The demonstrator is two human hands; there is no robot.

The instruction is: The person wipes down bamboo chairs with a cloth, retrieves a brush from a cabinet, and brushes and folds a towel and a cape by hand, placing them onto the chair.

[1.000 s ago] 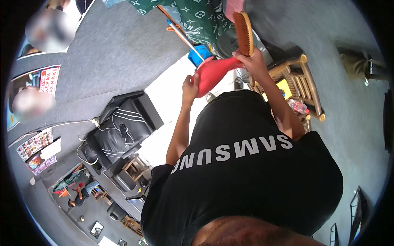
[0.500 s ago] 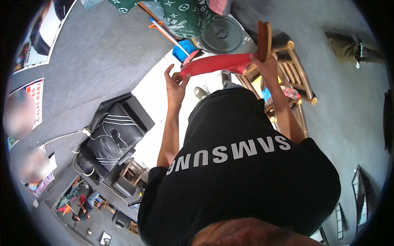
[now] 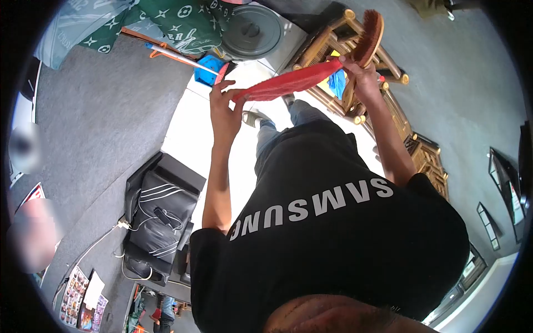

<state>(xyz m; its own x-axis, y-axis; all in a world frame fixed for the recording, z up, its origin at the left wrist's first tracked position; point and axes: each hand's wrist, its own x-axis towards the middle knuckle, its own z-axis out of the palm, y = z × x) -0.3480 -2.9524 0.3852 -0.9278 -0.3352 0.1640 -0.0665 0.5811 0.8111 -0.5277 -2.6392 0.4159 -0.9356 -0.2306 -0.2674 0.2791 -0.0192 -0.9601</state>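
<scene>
1. Red cloth (image 3: 288, 84) spans both hands, lifted and drawn out, not laid down; brush (image 3: 371, 39) bristles point away from it.
2. Left fingers pinch its near end; right fingers grip its far end plus the brush, which juts beyond them.
3. Both arms reach forward, left hand (image 3: 225, 111) lower, right hand (image 3: 365, 82) higher.

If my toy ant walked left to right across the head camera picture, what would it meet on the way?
Photo poster → black chair → left hand → red cloth → brown brush.
</scene>
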